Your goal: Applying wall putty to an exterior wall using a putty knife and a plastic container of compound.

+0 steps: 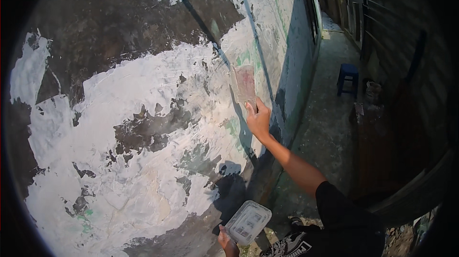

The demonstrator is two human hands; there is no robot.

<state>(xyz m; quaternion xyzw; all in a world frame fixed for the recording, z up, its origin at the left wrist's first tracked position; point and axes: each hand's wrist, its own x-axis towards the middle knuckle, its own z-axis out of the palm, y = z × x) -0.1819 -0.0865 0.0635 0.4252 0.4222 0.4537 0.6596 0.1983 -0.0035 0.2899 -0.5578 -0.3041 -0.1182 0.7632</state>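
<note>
A broad putty knife (245,81) lies with its blade against the patchy wall (124,85), and my right hand (258,120) is closed round its handle. The wall carries smears of white filler over dark grey and faint green. Low in front of me, my left hand (228,243) grips the edge of a shallow rectangular plastic tray (248,221). Whitish residue coats the tray. Most of the fingers of my left hand are hidden beneath it.
To the right of the wall runs a narrow concrete path (330,94). A blue plastic stool (348,79) stands on it, with a bucket (373,91) beside it. A dark wooden bench (377,147) sits in shade at the right.
</note>
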